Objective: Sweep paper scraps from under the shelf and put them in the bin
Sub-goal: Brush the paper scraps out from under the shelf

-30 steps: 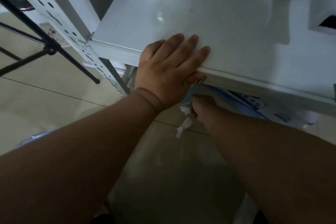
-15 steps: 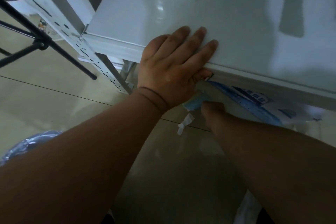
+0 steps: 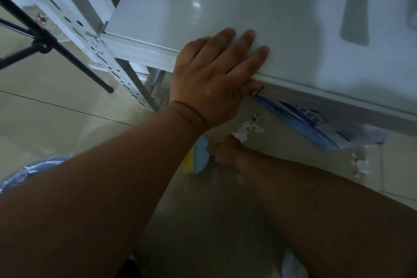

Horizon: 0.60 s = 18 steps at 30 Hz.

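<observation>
we brace our left hand (image 3: 212, 79) on the front edge of the white shelf (image 3: 225, 13), fingers flat on top and thumb under the lip. below the shelf, our right hand (image 3: 225, 153) grips a small blue brush (image 3: 200, 157) on the floor. white paper scraps (image 3: 247, 130) lie just beyond that hand, near the shelf's edge.

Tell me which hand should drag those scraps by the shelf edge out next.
Right. The right hand grips the brush beside the paper scraps; the left hand lies flat on the shelf.
</observation>
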{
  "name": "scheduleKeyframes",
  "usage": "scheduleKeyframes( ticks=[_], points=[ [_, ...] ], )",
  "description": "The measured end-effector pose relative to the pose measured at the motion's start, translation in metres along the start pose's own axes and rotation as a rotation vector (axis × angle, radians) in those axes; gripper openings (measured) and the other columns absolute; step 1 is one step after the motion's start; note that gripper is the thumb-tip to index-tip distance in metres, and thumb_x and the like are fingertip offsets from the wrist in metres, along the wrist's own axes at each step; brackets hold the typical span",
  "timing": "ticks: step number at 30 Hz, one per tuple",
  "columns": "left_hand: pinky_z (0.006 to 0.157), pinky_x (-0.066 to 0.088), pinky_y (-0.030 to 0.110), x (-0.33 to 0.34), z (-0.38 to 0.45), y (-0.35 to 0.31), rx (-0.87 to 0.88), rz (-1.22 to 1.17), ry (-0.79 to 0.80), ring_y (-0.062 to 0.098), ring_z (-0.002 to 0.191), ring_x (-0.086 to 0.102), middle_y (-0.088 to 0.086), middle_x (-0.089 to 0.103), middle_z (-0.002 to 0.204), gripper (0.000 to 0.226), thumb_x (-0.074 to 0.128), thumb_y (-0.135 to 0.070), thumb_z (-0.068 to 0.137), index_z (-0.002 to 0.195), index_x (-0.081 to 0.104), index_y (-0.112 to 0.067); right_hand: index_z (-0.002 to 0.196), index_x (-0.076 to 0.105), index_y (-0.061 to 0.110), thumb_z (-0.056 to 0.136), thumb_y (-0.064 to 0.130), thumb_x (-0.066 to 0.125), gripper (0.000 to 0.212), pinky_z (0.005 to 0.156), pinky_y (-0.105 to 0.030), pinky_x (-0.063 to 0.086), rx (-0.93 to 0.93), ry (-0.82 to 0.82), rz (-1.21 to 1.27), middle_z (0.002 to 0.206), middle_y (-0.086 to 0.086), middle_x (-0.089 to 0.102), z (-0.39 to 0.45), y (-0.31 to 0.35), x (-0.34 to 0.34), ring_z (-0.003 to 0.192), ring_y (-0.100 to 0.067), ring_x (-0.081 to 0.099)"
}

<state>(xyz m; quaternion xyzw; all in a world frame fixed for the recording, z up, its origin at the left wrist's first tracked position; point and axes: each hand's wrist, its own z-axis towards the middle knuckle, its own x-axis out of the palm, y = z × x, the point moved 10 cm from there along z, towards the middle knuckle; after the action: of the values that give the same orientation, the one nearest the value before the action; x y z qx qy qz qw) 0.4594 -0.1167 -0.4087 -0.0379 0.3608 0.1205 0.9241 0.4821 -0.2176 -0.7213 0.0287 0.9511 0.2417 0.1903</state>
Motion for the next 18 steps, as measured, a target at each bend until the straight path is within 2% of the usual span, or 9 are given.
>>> scheduleKeyframes(
  ticks=[1, 3, 6, 9, 12, 14, 16, 17, 18],
  points=[
    [0.096, 0.047, 0.044, 0.000, 0.000, -0.001, 0.004, -0.003, -0.004, 0.031, 0.128, 0.065, 0.002, 0.066, 0.143, 0.049, 0.052, -0.054, 0.103, 0.139, 0.068, -0.026, 0.131, 0.064, 0.006, 0.091, 0.040, 0.067, 0.053, 0.106, -0.033, 0.046, -0.025, 0.038, -0.105, 0.136, -0.012, 0.062, 0.001, 0.002, 0.009, 0.123, -0.028, 0.059],
    [0.096, 0.047, 0.043, 0.000, 0.000, -0.002, 0.009, -0.001, -0.012, 0.030, 0.128, 0.066, 0.002, 0.067, 0.143, 0.049, 0.052, -0.054, 0.102, 0.139, 0.069, -0.026, 0.132, 0.065, 0.007, 0.094, 0.038, 0.064, 0.049, 0.109, -0.037, 0.045, -0.079, 0.069, -0.251, 0.140, -0.012, 0.060, 0.003, 0.005, 0.010, 0.126, -0.029, 0.057],
    [0.095, 0.047, 0.043, 0.000, -0.001, -0.002, 0.019, 0.004, -0.018, 0.030, 0.128, 0.066, 0.001, 0.067, 0.143, 0.049, 0.051, -0.054, 0.102, 0.139, 0.068, -0.027, 0.126, 0.070, 0.011, 0.091, 0.035, 0.069, 0.042, 0.105, -0.038, 0.049, -0.066, 0.011, -0.265, 0.136, -0.009, 0.064, 0.011, -0.003, -0.026, 0.121, -0.028, 0.061],
    [0.095, 0.048, 0.044, 0.000, -0.001, -0.003, 0.024, 0.001, -0.013, 0.030, 0.128, 0.065, 0.001, 0.066, 0.144, 0.050, 0.051, -0.054, 0.101, 0.140, 0.067, -0.026, 0.131, 0.067, 0.014, 0.085, 0.038, 0.072, 0.052, 0.108, -0.036, 0.047, -0.035, -0.090, -0.299, 0.143, -0.004, 0.058, 0.020, -0.017, -0.082, 0.126, -0.026, 0.057],
    [0.096, 0.048, 0.045, 0.000, -0.002, -0.002, 0.021, -0.001, -0.008, 0.030, 0.129, 0.065, 0.001, 0.065, 0.144, 0.050, 0.052, -0.054, 0.101, 0.141, 0.067, -0.027, 0.137, 0.062, 0.009, 0.088, 0.031, 0.073, 0.054, 0.104, -0.031, 0.048, -0.005, -0.161, -0.222, 0.143, -0.011, 0.058, 0.026, -0.038, -0.133, 0.124, -0.028, 0.058],
    [0.097, 0.048, 0.045, 0.001, -0.002, -0.002, 0.019, -0.003, -0.001, 0.030, 0.129, 0.064, 0.001, 0.065, 0.145, 0.050, 0.053, -0.054, 0.101, 0.141, 0.066, -0.027, 0.145, 0.052, 0.007, 0.090, 0.033, 0.072, 0.064, 0.099, -0.029, 0.048, 0.078, -0.219, -0.162, 0.146, -0.013, 0.054, 0.025, -0.059, -0.162, 0.126, -0.029, 0.056],
    [0.097, 0.048, 0.046, 0.001, -0.003, -0.002, 0.019, -0.004, 0.005, 0.031, 0.130, 0.064, 0.001, 0.065, 0.145, 0.050, 0.055, -0.053, 0.101, 0.141, 0.066, -0.027, 0.149, 0.046, 0.008, 0.088, 0.039, 0.073, 0.074, 0.103, -0.033, 0.048, 0.122, -0.263, -0.109, 0.150, -0.012, 0.049, 0.024, -0.076, -0.181, 0.129, -0.030, 0.054],
    [0.097, 0.049, 0.046, 0.002, -0.002, -0.002, 0.020, -0.006, 0.007, 0.031, 0.129, 0.064, 0.001, 0.065, 0.145, 0.050, 0.055, -0.053, 0.101, 0.141, 0.066, -0.026, 0.148, 0.047, 0.009, 0.088, 0.039, 0.074, 0.073, 0.103, -0.035, 0.050, 0.105, -0.274, -0.070, 0.148, -0.011, 0.051, 0.023, -0.078, -0.184, 0.127, -0.029, 0.055],
    [0.097, 0.049, 0.046, 0.002, -0.003, -0.002, 0.023, -0.006, 0.009, 0.031, 0.129, 0.065, 0.002, 0.065, 0.145, 0.050, 0.055, -0.053, 0.101, 0.141, 0.066, -0.026, 0.146, 0.051, 0.008, 0.088, 0.038, 0.073, 0.069, 0.096, -0.034, 0.054, 0.098, -0.281, -0.015, 0.142, -0.009, 0.055, 0.024, -0.078, -0.184, 0.119, -0.027, 0.059]
  ],
)
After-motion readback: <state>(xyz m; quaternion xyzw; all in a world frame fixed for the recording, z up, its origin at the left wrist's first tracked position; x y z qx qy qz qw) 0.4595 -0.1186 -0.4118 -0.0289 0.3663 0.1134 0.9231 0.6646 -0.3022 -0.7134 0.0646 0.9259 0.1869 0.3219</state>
